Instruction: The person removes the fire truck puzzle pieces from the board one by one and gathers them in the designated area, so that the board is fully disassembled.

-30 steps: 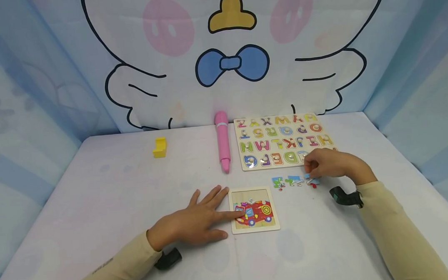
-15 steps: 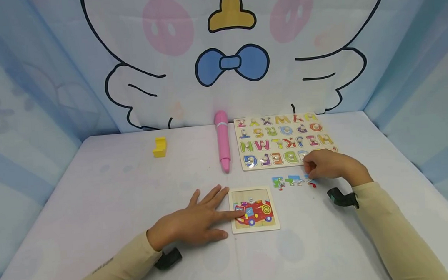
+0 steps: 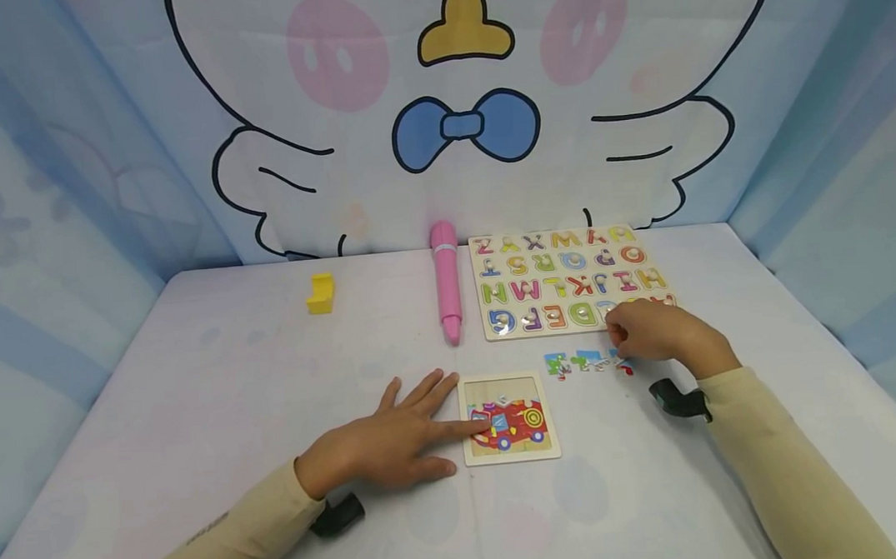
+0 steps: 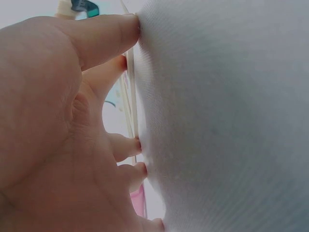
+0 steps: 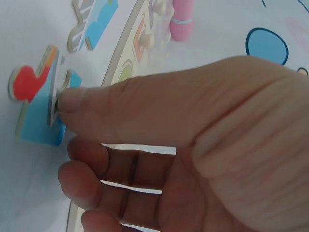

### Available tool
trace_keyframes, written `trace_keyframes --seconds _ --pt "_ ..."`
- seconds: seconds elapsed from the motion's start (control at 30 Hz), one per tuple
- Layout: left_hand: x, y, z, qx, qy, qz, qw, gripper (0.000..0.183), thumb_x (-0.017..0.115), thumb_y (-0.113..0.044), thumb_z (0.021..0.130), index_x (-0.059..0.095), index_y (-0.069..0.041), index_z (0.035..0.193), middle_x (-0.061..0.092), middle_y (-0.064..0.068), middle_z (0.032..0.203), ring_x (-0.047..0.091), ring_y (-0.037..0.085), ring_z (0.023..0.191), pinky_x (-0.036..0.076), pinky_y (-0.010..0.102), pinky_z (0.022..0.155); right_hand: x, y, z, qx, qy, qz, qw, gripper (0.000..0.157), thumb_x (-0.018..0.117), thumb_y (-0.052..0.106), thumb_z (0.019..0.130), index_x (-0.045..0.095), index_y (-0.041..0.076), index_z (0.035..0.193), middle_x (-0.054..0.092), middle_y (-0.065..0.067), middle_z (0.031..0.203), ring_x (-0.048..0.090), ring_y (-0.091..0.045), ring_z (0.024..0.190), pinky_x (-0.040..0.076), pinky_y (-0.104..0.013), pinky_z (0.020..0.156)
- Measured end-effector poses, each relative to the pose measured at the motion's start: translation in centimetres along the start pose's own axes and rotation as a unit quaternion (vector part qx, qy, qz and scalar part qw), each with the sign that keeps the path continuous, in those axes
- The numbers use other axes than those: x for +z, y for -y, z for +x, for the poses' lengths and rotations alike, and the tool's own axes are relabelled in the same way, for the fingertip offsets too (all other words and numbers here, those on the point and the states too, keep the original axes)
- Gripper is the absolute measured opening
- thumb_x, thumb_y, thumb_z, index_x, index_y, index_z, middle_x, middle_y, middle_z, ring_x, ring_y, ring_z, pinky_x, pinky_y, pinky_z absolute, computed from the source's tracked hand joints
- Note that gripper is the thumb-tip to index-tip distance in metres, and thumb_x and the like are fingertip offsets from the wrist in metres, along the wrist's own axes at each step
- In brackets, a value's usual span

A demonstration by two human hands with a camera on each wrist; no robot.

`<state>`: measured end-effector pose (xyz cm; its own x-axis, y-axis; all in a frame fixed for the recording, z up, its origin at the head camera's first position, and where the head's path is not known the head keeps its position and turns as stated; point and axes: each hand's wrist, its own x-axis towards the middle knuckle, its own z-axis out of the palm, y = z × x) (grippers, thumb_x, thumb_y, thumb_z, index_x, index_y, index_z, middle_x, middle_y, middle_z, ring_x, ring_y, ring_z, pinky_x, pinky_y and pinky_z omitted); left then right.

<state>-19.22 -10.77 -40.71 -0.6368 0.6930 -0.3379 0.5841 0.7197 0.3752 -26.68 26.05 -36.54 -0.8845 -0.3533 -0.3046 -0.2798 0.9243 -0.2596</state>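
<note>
My left hand (image 3: 383, 445) lies spread on the table, its index fingertip on the picture in a small framed puzzle (image 3: 512, 458). The puzzle shows a red vehicle, with bare wood along its top. In the left wrist view the straight fingertips press down along the frame's edge. Beyond the frame, my right hand (image 3: 656, 330) is low over a row of loose jigsaw pieces (image 3: 588, 360). In the right wrist view its thumb and index finger pinch a jigsaw piece (image 5: 54, 94), tilted on edge above a blue and red piece (image 5: 36, 123). The index fingertip is mostly hidden behind the thumb.
A wooden alphabet peg board (image 3: 561, 300) lies just behind the loose pieces, its near right corner under my right hand. Left of it is a thick pink pen-shaped thing (image 3: 446, 284). A yellow block (image 3: 320, 294) sits at the back left, and a printed curtain (image 3: 467, 199) borders the table.
My right wrist and forearm have shifted slightly left, while the fingers stay at the rightmost loose pieces. The left hand and the framed puzzle have not moved.
</note>
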Motion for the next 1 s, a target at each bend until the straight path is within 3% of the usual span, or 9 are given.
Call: trace_keyframes --seconds 0.1,0.17,0.27,0.37,0.47,0.57,0.73,1.0 --pt "-0.1 0.0 -0.1 -0.001 0.000 0.001 1.0000 0.061 0.065 -0.046 0.098 0.038 -0.054 0.152 0.006 0.004 0.172 -0.005 0.027 0.158 -0.001 0.069 0.118 0.0 1.4 -0.2 -0.010 -0.020 -0.002 1.000 0.010 0.071 0.004 0.088 0.065 0.007 0.094 0.059 -0.005 0.085 0.054 -0.020 0.071 0.046 -0.035 0.064" --pt "-0.1 0.0 -0.1 -0.001 0.000 0.002 1.0000 0.061 0.065 -0.046 0.098 0.038 -0.054 0.153 0.007 0.005 0.172 -0.005 0.028 0.158 0.000 0.069 0.118 0.2 2.9 -0.4 -0.035 -0.042 -0.001 0.999 0.021 0.073 0.005 0.089 0.068 0.005 0.109 0.064 -0.010 0.103 0.060 -0.025 0.085 0.054 -0.041 0.074" --pt "-0.2 0.0 -0.1 -0.001 0.001 0.005 1.0000 0.061 0.065 -0.047 0.098 0.039 -0.053 0.153 0.007 0.005 0.172 -0.004 0.028 0.158 0.001 0.070 0.117 1.1 5.7 -0.7 -0.101 -0.069 -0.006 0.992 0.039 0.078 0.010 0.090 0.068 0.007 0.127 0.059 -0.017 0.132 0.060 -0.034 0.113 0.054 -0.051 0.094" --pt "-0.2 0.1 -0.1 0.001 0.001 0.008 1.0000 0.061 0.065 -0.048 0.098 0.039 -0.053 0.153 0.008 0.005 0.172 -0.003 0.029 0.158 0.003 0.070 0.117 2.3 8.3 -1.1 -0.177 -0.078 -0.027 0.981 0.046 0.080 0.013 0.089 0.067 0.012 0.133 0.051 -0.018 0.146 0.048 -0.039 0.133 0.047 -0.056 0.104" --pt "-0.2 0.2 -0.1 0.006 0.000 0.011 0.9999 0.061 0.065 -0.048 0.098 0.038 -0.052 0.153 0.008 0.005 0.172 -0.002 0.029 0.158 0.003 0.071 0.116 3.5 10.4 -1.3 -0.235 -0.067 -0.031 0.969 0.047 0.079 0.013 0.090 0.065 0.014 0.136 0.051 -0.016 0.148 0.046 -0.036 0.136 0.047 -0.052 0.105" --pt "-0.2 0.3 -0.1 0.014 -0.003 0.011 0.9998 0.061 0.064 -0.047 0.099 0.038 -0.052 0.154 0.008 0.006 0.172 -0.002 0.029 0.158 0.004 0.072 0.116 4.7 11.6 -1.1 -0.266 -0.057 -0.009 0.962 0.047 0.075 0.008 0.092 0.064 0.013 0.138 0.058 -0.009 0.142 0.051 -0.028 0.131 0.049 -0.045 0.104" --pt "-0.2 0.4 -0.2 0.024 -0.006 0.008 0.9997 0.061 0.063 -0.046 0.100 0.037 -0.051 0.154 0.007 0.006 0.172 -0.002 0.028 0.158 0.005 0.072 0.116 6.1 12.4 -0.8 -0.278 -0.051 0.020 0.959 0.049 0.071 0.003 0.092 0.062 0.011 0.140 0.065 -0.003 0.126 0.057 -0.019 0.117 0.053 -0.036 0.095" --pt "-0.1 0.4 -0.2 0.026 -0.006 0.006 0.9996 0.060 0.063 -0.045 0.100 0.038 -0.052 0.154 0.008 0.007 0.172 -0.002 0.029 0.157 0.005 0.073 0.115 7.1 12.8 -0.4 -0.287 -0.060 0.015 0.956 0.039 0.071 0.006 0.093 0.065 0.009 0.132 0.067 0.001 0.121 0.056 -0.015 0.109 0.051 -0.035 0.095"
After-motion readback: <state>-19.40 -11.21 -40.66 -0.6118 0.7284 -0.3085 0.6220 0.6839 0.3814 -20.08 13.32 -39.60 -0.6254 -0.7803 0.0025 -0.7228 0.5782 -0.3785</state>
